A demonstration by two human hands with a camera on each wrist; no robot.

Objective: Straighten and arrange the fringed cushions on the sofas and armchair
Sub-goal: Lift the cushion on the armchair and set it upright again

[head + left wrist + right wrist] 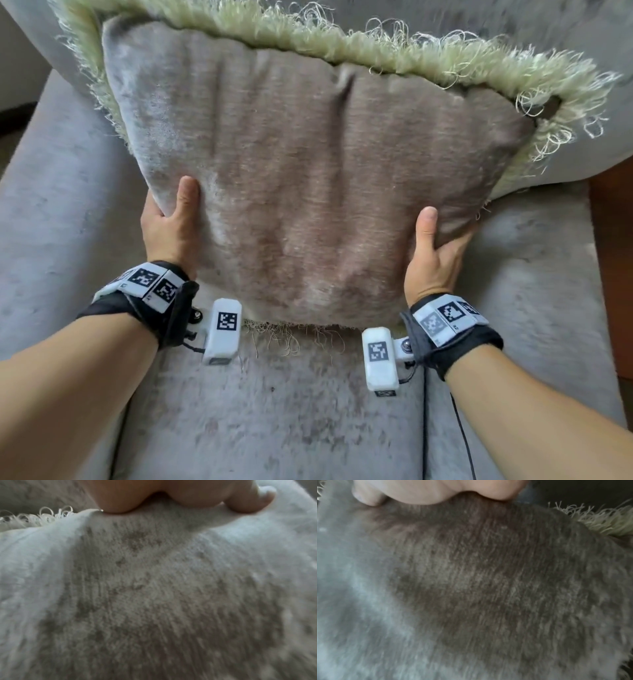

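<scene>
A grey-brown velvet cushion [308, 164] with a pale green fringe [342, 44] leans against the back of a grey seat. My left hand [171, 222] grips its lower left edge, thumb on the front face, fingers hidden behind. My right hand [435, 250] grips the lower right edge the same way. The cushion's fabric [154, 595] fills the left wrist view, with my left hand's thumb [248, 499] pressed on it. In the right wrist view the cushion [471, 588] lies under my right hand's thumb [368, 494], fringe [599, 520] at the right.
The grey velvet seat [291, 411] spreads below the cushion, with an armrest [61, 205] at the left and the backrest [582, 27] behind. A strip of reddish-brown floor [613, 257] shows at the right edge.
</scene>
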